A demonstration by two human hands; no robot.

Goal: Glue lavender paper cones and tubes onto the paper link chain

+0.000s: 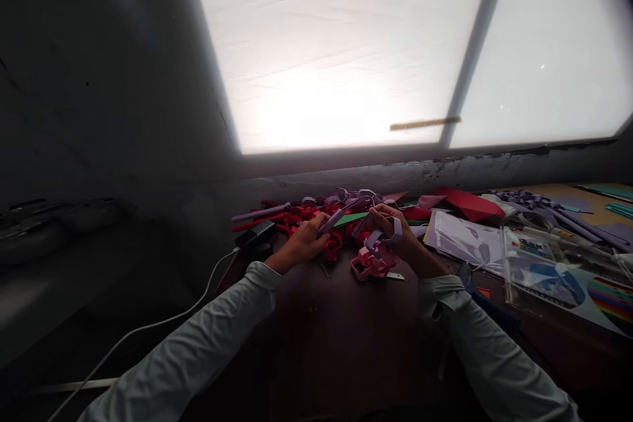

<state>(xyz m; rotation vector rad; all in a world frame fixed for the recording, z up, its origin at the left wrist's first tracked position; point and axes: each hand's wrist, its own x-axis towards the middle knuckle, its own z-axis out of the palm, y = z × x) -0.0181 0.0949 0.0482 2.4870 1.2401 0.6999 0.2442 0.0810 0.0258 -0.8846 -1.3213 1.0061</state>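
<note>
My left hand (307,241) is closed around a narrow purple paper piece (332,219) that looks like a roll and slants up to the right. To its right, my right hand (398,232) pinches a purple paper chain (390,242), whose folded links hang below the fingers. Just under those links lies a pink paper chain (370,264) on the dark table (341,336). Red paper loops (332,247) sit beside my left fingers, and a green paper piece (350,218) shows between the hands. Fine detail at the fingertips is too small to make out.
A black box-shaped device (256,235) with a white cable (163,322) is at the table's left edge. Purple paper rolls (260,213) lie behind it. Rightward are red paper (469,203), plastic-covered sheets (465,237) and a clear pouch (544,270). A small blade-like piece (395,276) lies near the pink chain.
</note>
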